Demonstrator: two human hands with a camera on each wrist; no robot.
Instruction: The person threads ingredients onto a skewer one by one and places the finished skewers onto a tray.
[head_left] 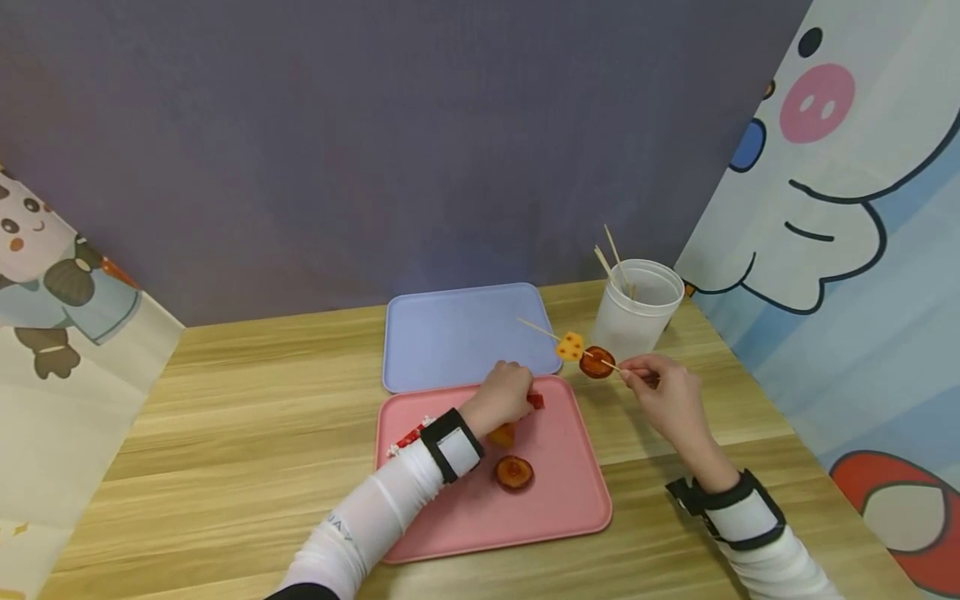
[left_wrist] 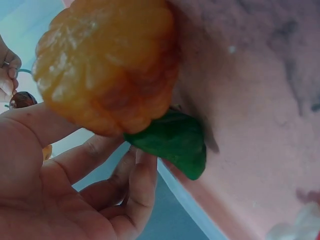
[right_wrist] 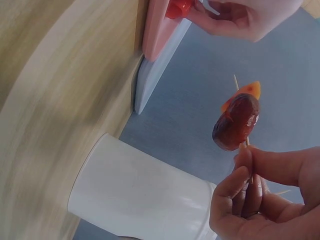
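I am seeing a dark grey wall [head_left: 375, 167] rising behind a wood-grained table [head_left: 262, 433]. A pink tray [head_left: 555, 500] is lying at the front, and a slightly smaller blue tray [head_left: 465, 342] is sitting just behind it. To the right of the blue tray a white tub [head_left: 630, 329] is standing, thin sticks [head_left: 606, 265] leaning out of its mouth.

The person's left grip [head_left: 506, 396] is reaching over the back of the pink tray, its fingers at a red piece [head_left: 536, 402]; from my angles I cannot tell whether they are closing on anything. The right grip [head_left: 671, 396] is pinching one end of a skewer [head_left: 536, 327] between thumb and fingers, holding it in the air near the tub.

On that skewer a brown round piece [head_left: 597, 362] is sitting nearer the fingers, and a yellow-orange spotted slice [head_left: 570, 346] is sitting farther out. On the pink tray an orange ridged piece [left_wrist: 107, 65] is lying just beside the left grip, a green piece [left_wrist: 175, 142] showing at its edge; a second brown piece [head_left: 514, 472] is lying nearer the front, and a red-and-white piece [head_left: 411, 435] is lying to the left.
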